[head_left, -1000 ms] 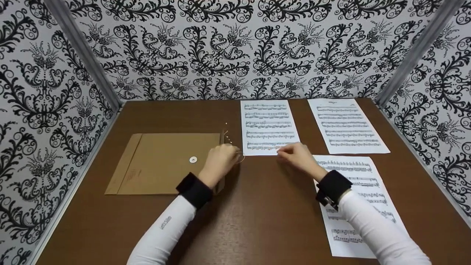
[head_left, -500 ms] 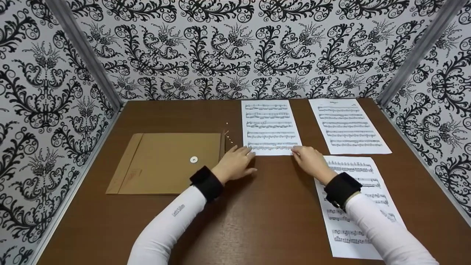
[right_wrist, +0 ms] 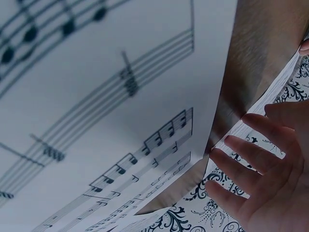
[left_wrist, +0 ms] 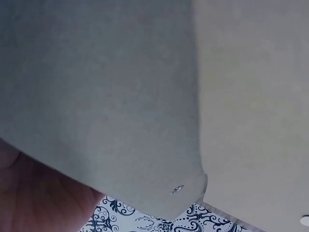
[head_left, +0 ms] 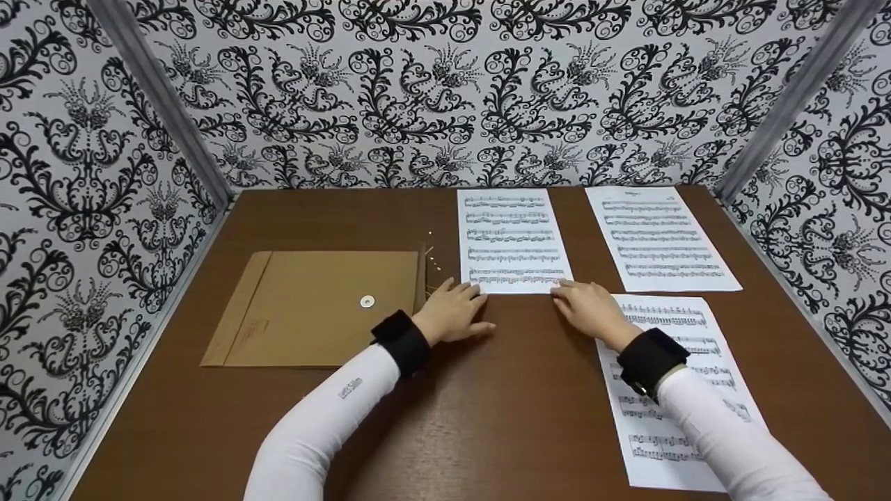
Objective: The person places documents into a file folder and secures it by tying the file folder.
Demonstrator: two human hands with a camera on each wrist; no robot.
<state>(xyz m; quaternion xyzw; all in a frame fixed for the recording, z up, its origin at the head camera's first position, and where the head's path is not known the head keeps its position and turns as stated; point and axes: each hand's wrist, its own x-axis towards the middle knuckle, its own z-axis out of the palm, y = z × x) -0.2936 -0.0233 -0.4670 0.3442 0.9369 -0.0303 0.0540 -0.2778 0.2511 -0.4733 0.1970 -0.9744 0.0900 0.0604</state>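
Observation:
A sheet of music [head_left: 514, 240] lies at the table's back middle. At its lower left corner rests my left hand [head_left: 454, 312], fingers extended and thumb spread to the right. My right hand [head_left: 588, 308] touches the lower right corner of that sheet; its fingers look nearly straight in the right wrist view. A brown button envelope [head_left: 313, 306] lies just left of the left hand, with a white button [head_left: 367, 301] on its face. The left wrist view is mostly filled by the envelope's paper [left_wrist: 106, 96], with only part of the left hand showing.
A second music sheet [head_left: 661, 240] lies at the back right. Another [head_left: 672, 390] lies in front of it, partly beneath the right forearm. A thin string [head_left: 430, 287] shows by the envelope's right edge. Patterned walls [head_left: 445, 90] enclose the brown table [head_left: 487, 417].
The left hand has let go of the thin string, opened its fingers and shifted right to the sheet's lower left corner. My right hand has moved right along the bottom edge and its fingers have spread.

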